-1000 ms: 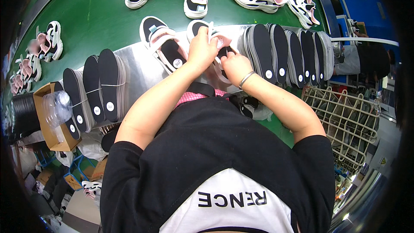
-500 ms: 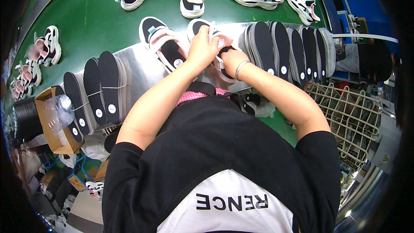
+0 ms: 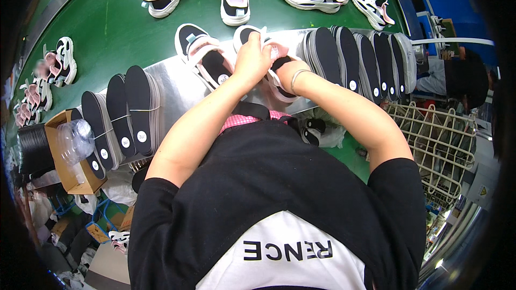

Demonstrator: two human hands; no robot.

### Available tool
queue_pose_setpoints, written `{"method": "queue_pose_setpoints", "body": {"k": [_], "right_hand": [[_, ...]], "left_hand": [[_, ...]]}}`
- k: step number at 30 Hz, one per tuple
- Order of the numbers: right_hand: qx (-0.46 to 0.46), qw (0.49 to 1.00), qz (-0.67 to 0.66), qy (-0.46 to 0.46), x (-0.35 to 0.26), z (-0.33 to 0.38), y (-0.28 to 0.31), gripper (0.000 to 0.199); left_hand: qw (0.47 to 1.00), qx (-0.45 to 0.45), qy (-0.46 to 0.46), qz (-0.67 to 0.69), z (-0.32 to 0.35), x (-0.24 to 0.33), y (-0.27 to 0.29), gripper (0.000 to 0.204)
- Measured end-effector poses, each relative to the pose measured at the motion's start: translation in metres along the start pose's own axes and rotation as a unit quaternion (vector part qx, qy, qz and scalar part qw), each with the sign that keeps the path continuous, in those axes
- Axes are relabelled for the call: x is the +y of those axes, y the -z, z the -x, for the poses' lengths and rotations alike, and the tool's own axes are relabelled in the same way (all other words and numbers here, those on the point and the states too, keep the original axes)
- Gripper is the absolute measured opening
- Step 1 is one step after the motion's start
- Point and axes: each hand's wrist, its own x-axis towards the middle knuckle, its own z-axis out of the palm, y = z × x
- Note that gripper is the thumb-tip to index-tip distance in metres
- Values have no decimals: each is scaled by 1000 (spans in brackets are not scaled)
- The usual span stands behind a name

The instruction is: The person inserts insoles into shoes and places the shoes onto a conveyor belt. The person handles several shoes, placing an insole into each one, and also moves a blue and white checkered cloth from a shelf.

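A white, black and pink sneaker [image 3: 280, 94] lies on the metal ledge in front of me, toe pointing away. My left hand [image 3: 252, 58] is closed on its pink tongue, thumb and fingers pinched at the top. My right hand [image 3: 288, 72] reaches down into the shoe's opening; its fingers are hidden inside. Left of it rests a matching sneaker [image 3: 196, 42], with a black insole [image 3: 216, 65] bearing a round white sticker visible inside. No hand touches that shoe.
Stacks of black insoles stand on both sides, a left stack [image 3: 141, 108] and a right stack [image 3: 323, 56] among them. More sneakers [image 3: 234, 0] sit on the green belt [image 3: 118, 27] beyond. A cardboard box [image 3: 80, 178] is at left, a wire basket [image 3: 430, 139] at right.
My right hand has pushed a little deeper into the sneaker, its wrist shifting slightly left. The left hand keeps its hold on the tongue.
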Motion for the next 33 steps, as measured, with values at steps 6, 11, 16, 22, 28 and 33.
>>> {"method": "queue_pose_setpoints", "body": {"k": [6,11,16,22,28,33], "right_hand": [[-66,995,-51,48,7,30,-6,23],[-46,996,-22,78,15,20,-26,22],[43,983,-131,119,18,29,-26,26],[289,899,-299,140,28,61,6,21],[100,991,-13,82,7,28,-52,17],[111,987,-45,104,6,27,-53,14]], "left_hand": [[1000,-12,14,-17,5,5,3,28],[1000,-17,11,-7,2,3,2,27],[998,-54,-12,-9,9,3,12,25],[999,-46,4,-11,21,-5,22,23],[995,-83,53,25,18,6,15,31],[980,-6,-71,-184,39,23,47,58]]}}
